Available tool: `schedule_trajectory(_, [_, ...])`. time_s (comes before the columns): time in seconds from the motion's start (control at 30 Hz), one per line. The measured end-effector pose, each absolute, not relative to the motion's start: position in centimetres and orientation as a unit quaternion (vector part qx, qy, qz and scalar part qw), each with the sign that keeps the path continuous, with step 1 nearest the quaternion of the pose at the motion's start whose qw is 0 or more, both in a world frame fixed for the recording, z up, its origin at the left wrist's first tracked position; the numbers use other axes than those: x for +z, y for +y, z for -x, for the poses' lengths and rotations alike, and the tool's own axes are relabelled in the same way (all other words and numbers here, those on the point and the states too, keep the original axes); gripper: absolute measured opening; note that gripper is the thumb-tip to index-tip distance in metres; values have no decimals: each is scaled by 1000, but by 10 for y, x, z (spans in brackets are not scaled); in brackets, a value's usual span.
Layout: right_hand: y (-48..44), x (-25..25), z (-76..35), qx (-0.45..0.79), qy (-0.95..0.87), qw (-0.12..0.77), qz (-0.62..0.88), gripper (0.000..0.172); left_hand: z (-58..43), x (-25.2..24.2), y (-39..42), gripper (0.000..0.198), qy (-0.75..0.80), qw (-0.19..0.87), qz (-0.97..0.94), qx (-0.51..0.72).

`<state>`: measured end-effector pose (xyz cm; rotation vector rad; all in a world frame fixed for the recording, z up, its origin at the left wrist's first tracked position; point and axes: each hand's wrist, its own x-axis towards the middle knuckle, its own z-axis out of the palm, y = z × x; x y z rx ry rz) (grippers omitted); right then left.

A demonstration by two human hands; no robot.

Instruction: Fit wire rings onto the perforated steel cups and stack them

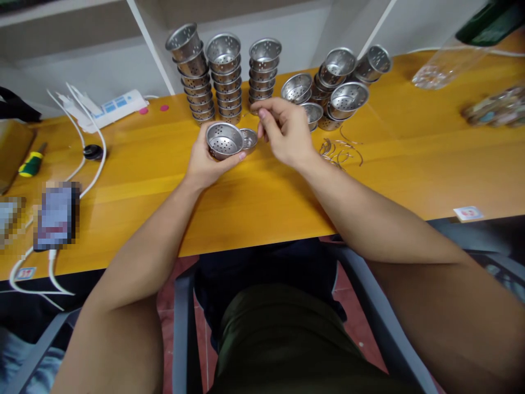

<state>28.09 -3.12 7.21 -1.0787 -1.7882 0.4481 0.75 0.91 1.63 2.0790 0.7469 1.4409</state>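
My left hand is closed around a perforated metal cup, its open mouth facing up. Against that cup's right side is a smaller perforated metal cup, near my left thumb tip; whether the two are joined cannot be made out. Just above and right of it, my right hand is closed in a pinch. A faint thin line shows by its fingertips, too fine to name. Several curved thin wires lie loose on the table to the right of my right hand.
Behind my hands stand stacks of perforated cups, with a looser cluster to the right. A power strip, white cables, a phone and a screwdriver lie left. A clear plastic bottle is at far right.
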Motion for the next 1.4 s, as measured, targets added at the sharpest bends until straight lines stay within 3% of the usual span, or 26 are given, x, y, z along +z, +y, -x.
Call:
schedule_trajectory(0.2, [-37,70,-263,265,-730,472,417,77,-9,24,3,109,268,247,-772,521])
schedule_trajectory(0.37, [-41,64,-261,279,-750,463,381,57,-8,22,6,111,264,240,-776,520])
schedule_trajectory(0.6, [-41,74,-280,160,-813,378,413,28,-7,23,6,104,267,234,-778,519])
schedule_trajectory(0.77, [-28,73,-295,122,-792,397,448,34,-8,17,9,108,264,240,-772,526])
schedule_trajectory(0.97, [-29,77,-293,188,-756,462,425,50,-5,5,14,109,267,264,-772,513])
schedule_trajectory(1.4, [-45,79,-266,222,-772,443,399,23,-9,2,6,108,254,286,-780,496])
